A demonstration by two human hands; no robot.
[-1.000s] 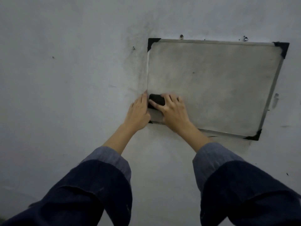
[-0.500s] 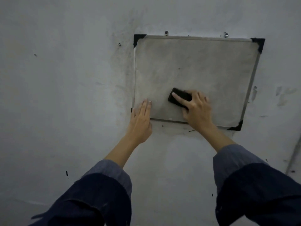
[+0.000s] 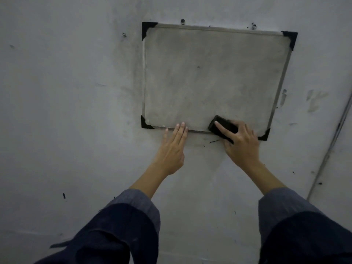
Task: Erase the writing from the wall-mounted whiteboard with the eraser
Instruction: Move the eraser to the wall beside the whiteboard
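Two hands up: right hand [image 3: 241, 141] grips the eraser [image 3: 222, 128] at the whiteboard [image 3: 209, 77] bottom edge; left hand [image 3: 172, 147] presses flat, fingers straight, below it. No writing visible, only grey smears; looks nearly finished.

Two bare forearms, bare hands: left hand [image 3: 172, 149], right hand [image 3: 241, 143]. No rings, watch or gloves seen. Dark navy sleeves [image 3: 118, 231], loose and wide, pushed up. Lighter grey-blue cuffs [image 3: 138, 199] showing at each sleeve end.
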